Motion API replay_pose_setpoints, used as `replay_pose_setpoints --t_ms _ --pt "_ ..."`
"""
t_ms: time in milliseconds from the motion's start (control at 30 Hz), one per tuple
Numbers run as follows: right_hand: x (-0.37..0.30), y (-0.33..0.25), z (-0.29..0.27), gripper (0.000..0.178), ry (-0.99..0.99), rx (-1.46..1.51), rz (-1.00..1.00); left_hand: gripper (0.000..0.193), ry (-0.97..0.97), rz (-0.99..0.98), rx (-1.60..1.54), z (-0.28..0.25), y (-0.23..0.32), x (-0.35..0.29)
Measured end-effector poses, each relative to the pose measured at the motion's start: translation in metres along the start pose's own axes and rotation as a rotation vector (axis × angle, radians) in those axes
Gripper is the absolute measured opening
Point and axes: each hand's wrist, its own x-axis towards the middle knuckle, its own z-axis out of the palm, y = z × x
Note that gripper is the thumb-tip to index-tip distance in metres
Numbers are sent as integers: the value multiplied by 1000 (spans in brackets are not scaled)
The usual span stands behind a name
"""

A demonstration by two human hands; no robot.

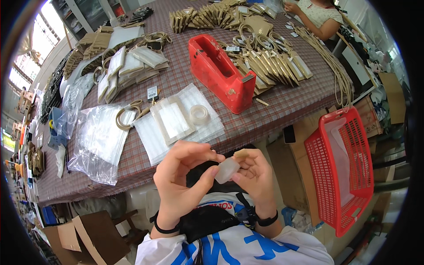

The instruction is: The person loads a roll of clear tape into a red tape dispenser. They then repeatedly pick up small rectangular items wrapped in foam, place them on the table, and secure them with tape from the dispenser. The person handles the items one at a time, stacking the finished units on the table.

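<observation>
Just off the table's front edge, my left hand [187, 176] and my right hand [254, 174] hold a small, translucent whitish piece [227, 170] between them. Thumb and fingers of both hands pinch it; its exact kind I cannot make out. A tan patch [240, 153] shows at my right fingertips. Beyond my hands, a tan-edged clear card holder [173, 119] with a barcode tag [152, 93] lies on white foam sheets [148, 139]. A roll of clear tape [199, 114] rests beside it, and a coiled tan cord [126, 115] lies to its left.
A red tape dispenser [221, 73] stands on the checked tablecloth [274, 108]. Around it lie stacked tan pouches [274, 66], wrapped holders [128, 66] and a clear plastic bag [97, 141]. A red basket [342, 168] hangs at right; another person [320, 20] sits at the far right.
</observation>
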Motion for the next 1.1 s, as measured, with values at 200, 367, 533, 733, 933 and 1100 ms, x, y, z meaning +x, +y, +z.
replay_pose_setpoints --t_ms 200,367,533,733,933,1100 --pt "-2 -9 -1 44 -116 -215 -143 44 -123 83 24 -4 17 9" --pt "22 -16 -9 29 5 -311 -239 39 -73 221 -99 -3 15 16" --pt "98 -26 -69 19 470 -1196 -548 44 -84 279 -127 -15 6 34" --pt "121 -42 -83 14 359 -1475 -425 55 -155 294 -159 -19 6 43" --pt "127 -51 -83 11 218 -1372 -298 59 -222 300 -242 -17 6 50" --pt "99 -54 -57 10 98 -661 -232 58 -266 303 -349 -12 1 52"
